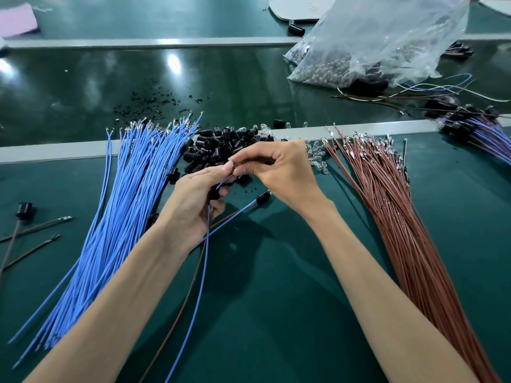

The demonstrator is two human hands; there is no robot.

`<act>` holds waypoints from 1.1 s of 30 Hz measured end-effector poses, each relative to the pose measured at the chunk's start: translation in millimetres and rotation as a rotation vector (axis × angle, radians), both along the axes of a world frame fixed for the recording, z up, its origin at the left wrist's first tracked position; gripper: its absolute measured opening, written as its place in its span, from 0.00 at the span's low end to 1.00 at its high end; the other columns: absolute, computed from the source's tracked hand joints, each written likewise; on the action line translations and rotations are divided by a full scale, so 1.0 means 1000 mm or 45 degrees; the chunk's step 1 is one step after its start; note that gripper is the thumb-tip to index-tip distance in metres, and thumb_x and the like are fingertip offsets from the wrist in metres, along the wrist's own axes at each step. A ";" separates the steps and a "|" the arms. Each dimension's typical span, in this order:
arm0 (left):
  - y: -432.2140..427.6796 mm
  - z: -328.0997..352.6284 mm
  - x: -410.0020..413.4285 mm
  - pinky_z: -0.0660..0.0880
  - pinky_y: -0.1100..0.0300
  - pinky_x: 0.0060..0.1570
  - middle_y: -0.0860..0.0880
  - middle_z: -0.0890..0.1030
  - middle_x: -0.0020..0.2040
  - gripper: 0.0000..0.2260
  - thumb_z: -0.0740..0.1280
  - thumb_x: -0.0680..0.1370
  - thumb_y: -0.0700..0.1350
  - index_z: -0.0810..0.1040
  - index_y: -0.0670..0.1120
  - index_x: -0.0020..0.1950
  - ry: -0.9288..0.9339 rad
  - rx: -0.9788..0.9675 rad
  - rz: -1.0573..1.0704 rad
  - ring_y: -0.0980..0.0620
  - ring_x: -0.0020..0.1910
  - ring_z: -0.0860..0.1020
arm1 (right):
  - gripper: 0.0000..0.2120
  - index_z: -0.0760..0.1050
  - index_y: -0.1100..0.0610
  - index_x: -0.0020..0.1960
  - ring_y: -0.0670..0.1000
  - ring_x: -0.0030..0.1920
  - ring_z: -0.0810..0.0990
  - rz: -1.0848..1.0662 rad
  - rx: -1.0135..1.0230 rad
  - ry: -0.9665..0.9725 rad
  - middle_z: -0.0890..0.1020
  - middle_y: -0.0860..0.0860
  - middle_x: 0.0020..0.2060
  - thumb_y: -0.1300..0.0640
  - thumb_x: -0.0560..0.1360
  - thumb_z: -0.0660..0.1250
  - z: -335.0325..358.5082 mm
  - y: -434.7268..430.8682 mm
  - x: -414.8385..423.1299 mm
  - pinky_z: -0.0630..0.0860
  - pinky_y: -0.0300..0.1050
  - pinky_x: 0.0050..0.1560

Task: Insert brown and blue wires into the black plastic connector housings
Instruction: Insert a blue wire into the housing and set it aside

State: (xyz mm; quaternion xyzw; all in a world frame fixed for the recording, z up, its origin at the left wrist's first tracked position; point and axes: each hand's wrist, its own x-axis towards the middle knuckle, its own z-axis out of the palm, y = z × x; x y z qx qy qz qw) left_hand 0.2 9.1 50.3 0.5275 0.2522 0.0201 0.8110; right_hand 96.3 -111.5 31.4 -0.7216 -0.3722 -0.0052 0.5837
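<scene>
My left hand (197, 200) grips a blue wire (199, 294) and a brown wire (182, 313) that trail down toward me, with a black housing (213, 193) partly hidden in its fingers. My right hand (279, 167) pinches the wire tips right above the left fingertips. A pile of black connector housings (221, 146) lies just behind both hands. A thick bundle of blue wires (121, 208) fans out at the left and a bundle of brown wires (395, 214) at the right. One assembled housing with wires (261, 198) lies under my right wrist.
A clear plastic bag (381, 42) of small parts stands at the back right. Finished assemblies (478, 128) are heaped at the far right. Loose wires with housings (25, 225) lie at the left. A grey rail (55, 153) crosses the green mat.
</scene>
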 end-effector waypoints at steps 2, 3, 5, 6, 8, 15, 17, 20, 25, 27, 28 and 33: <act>0.001 0.000 0.000 0.59 0.72 0.22 0.54 0.77 0.34 0.05 0.66 0.77 0.42 0.79 0.47 0.41 0.012 -0.014 -0.001 0.60 0.27 0.68 | 0.07 0.84 0.63 0.44 0.41 0.38 0.83 -0.004 0.003 0.006 0.85 0.54 0.37 0.70 0.67 0.72 -0.001 0.000 0.000 0.78 0.34 0.46; 0.001 0.000 0.000 0.59 0.72 0.21 0.54 0.77 0.33 0.06 0.66 0.77 0.42 0.79 0.46 0.41 0.022 -0.016 -0.002 0.61 0.26 0.67 | 0.08 0.84 0.63 0.44 0.40 0.38 0.83 -0.001 0.001 0.009 0.85 0.54 0.37 0.71 0.67 0.71 -0.001 0.000 -0.001 0.78 0.34 0.46; 0.004 -0.001 0.000 0.59 0.72 0.21 0.54 0.78 0.32 0.06 0.65 0.77 0.41 0.79 0.46 0.40 0.040 0.004 -0.031 0.61 0.25 0.67 | 0.08 0.84 0.63 0.44 0.41 0.38 0.84 0.014 -0.005 0.013 0.85 0.54 0.36 0.72 0.67 0.71 -0.001 0.000 -0.003 0.78 0.35 0.46; 0.007 -0.001 0.001 0.59 0.72 0.20 0.53 0.78 0.32 0.07 0.65 0.77 0.41 0.79 0.46 0.39 0.043 0.019 -0.059 0.61 0.25 0.67 | 0.08 0.84 0.63 0.43 0.41 0.38 0.84 0.025 -0.007 0.011 0.85 0.53 0.36 0.72 0.67 0.71 0.000 0.000 -0.003 0.78 0.35 0.46; 0.012 -0.001 0.001 0.59 0.72 0.20 0.53 0.78 0.32 0.10 0.66 0.75 0.41 0.81 0.47 0.35 0.057 0.047 -0.120 0.61 0.25 0.67 | 0.07 0.84 0.63 0.43 0.42 0.38 0.84 0.043 -0.018 -0.002 0.85 0.53 0.36 0.71 0.67 0.72 0.002 -0.001 -0.003 0.79 0.37 0.47; 0.017 -0.004 0.002 0.64 0.73 0.20 0.51 0.81 0.34 0.05 0.70 0.72 0.41 0.84 0.46 0.36 0.147 0.028 -0.152 0.61 0.25 0.70 | 0.11 0.83 0.65 0.47 0.46 0.38 0.84 0.104 -0.065 0.030 0.85 0.55 0.38 0.74 0.67 0.71 0.003 -0.004 -0.004 0.79 0.37 0.47; 0.014 -0.005 0.003 0.67 0.73 0.23 0.50 0.82 0.36 0.05 0.69 0.74 0.42 0.84 0.45 0.39 0.122 0.050 -0.161 0.61 0.26 0.73 | 0.09 0.83 0.65 0.46 0.49 0.39 0.85 0.096 -0.118 -0.006 0.85 0.56 0.38 0.73 0.68 0.71 0.006 -0.006 -0.002 0.80 0.39 0.48; 0.015 -0.004 0.003 0.74 0.72 0.30 0.48 0.85 0.43 0.08 0.68 0.75 0.46 0.82 0.43 0.48 0.081 0.169 -0.255 0.57 0.32 0.80 | 0.09 0.83 0.64 0.46 0.48 0.40 0.85 0.114 -0.162 0.010 0.85 0.56 0.39 0.74 0.69 0.70 0.011 -0.009 0.000 0.80 0.39 0.48; 0.029 0.006 -0.002 0.79 0.65 0.39 0.46 0.85 0.48 0.23 0.69 0.65 0.57 0.80 0.43 0.52 0.015 0.333 -0.526 0.52 0.42 0.83 | 0.09 0.83 0.63 0.46 0.35 0.37 0.80 0.047 -0.183 0.031 0.84 0.51 0.37 0.73 0.69 0.70 0.018 -0.020 0.008 0.72 0.27 0.43; 0.032 0.005 -0.005 0.79 0.65 0.42 0.45 0.85 0.47 0.21 0.69 0.67 0.56 0.82 0.42 0.51 0.001 0.489 -0.651 0.51 0.43 0.83 | 0.08 0.83 0.62 0.46 0.36 0.38 0.80 0.020 -0.172 0.036 0.84 0.50 0.37 0.71 0.69 0.72 0.021 -0.025 0.010 0.73 0.29 0.45; 0.033 0.004 -0.006 0.79 0.64 0.43 0.45 0.85 0.45 0.19 0.69 0.68 0.55 0.82 0.41 0.49 0.002 0.543 -0.699 0.50 0.42 0.83 | 0.08 0.84 0.61 0.46 0.38 0.39 0.81 0.012 -0.168 0.037 0.84 0.50 0.38 0.70 0.69 0.73 0.022 -0.027 0.010 0.74 0.31 0.46; 0.030 0.000 -0.007 0.79 0.64 0.39 0.48 0.81 0.33 0.14 0.67 0.70 0.51 0.81 0.40 0.40 -0.048 0.624 -0.696 0.52 0.35 0.81 | 0.09 0.83 0.59 0.45 0.38 0.38 0.80 0.053 -0.189 0.034 0.83 0.47 0.36 0.69 0.68 0.74 0.026 -0.030 0.011 0.73 0.30 0.44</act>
